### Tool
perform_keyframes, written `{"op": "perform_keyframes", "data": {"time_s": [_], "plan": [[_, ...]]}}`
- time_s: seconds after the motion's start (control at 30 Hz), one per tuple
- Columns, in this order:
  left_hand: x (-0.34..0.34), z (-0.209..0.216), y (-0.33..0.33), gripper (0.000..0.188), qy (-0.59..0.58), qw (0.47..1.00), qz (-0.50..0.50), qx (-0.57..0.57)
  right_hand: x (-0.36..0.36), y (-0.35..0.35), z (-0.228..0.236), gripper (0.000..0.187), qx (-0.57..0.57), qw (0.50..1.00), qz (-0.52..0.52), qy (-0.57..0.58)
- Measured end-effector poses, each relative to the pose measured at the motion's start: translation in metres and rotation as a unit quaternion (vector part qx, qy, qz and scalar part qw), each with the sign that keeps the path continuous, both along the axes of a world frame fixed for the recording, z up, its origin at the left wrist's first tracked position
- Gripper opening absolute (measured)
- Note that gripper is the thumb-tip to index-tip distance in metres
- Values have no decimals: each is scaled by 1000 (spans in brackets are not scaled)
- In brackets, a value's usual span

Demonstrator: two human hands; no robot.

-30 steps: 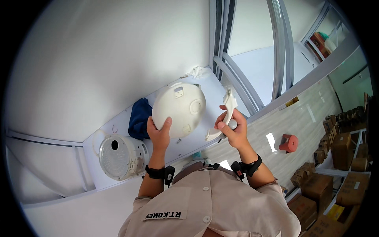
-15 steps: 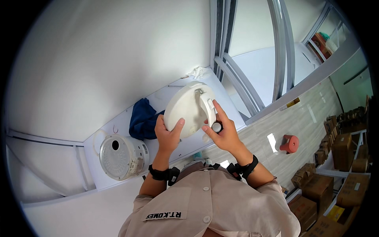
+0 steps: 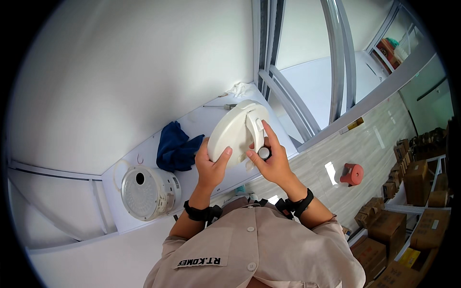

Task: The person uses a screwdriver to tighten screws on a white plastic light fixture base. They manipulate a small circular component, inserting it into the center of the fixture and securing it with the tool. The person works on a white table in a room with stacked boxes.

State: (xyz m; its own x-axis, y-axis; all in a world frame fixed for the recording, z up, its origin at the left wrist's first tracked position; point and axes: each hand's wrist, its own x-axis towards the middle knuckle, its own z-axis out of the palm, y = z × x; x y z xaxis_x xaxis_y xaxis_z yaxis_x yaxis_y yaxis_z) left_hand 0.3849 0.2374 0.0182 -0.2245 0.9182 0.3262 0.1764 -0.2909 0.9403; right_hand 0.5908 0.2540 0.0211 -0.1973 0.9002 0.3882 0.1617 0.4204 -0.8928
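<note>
A white round lid-like part is held up tilted in front of me, above the table. My left hand grips its left edge, thumb over the face. My right hand is closed on a curved white strip along the lid's right side; whether the strip is fixed to the lid I cannot tell. A small round piece with a black rim and pale centre shows at my right palm. Left of my hands, a white cylindrical appliance body lies with its pierced round end showing.
A dark blue cloth lies between the appliance body and my left hand. Behind the lid are a screwdriver-like tool and a crumpled white cloth. Metal framing borders the table's right end. A red stool and cardboard boxes stand beyond.
The lid and my left hand have shifted slightly right, and the lid has turned more edge-on. The tool's grip behind it has come into view.
</note>
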Motion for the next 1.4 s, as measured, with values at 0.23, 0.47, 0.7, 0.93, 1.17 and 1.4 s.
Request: {"op": "perform_keyframes", "data": {"time_s": [0.23, 0.47, 0.7, 0.93, 1.17, 1.4], "plan": [[-3, -4, -6, 32, 0, 999, -6, -34, 0, 1, 1, 88, -11, 1000, -7, -9], [-3, 2, -9, 31, -3, 999, -6, -33, -2, -1, 5, 89, -30, 999, 0, -10], [3, 0, -9, 30, -5, 999, -22, -42, -4, 1, 5, 94, -39, 999, 2, 5], [13, 7, -6, 33, -24, 999, -44, -20, -1, 8, 8, 95, -37, 999, -4, 14], [13, 13, -6, 36, -13, 997, -64, -31, -1, 8, 13, 95, -45, 999, -5, 20], [7, 23, -6, 35, -52, 995, -73, -46, -6, 3, 21, 96, -36, 999, 1, 39]]}}
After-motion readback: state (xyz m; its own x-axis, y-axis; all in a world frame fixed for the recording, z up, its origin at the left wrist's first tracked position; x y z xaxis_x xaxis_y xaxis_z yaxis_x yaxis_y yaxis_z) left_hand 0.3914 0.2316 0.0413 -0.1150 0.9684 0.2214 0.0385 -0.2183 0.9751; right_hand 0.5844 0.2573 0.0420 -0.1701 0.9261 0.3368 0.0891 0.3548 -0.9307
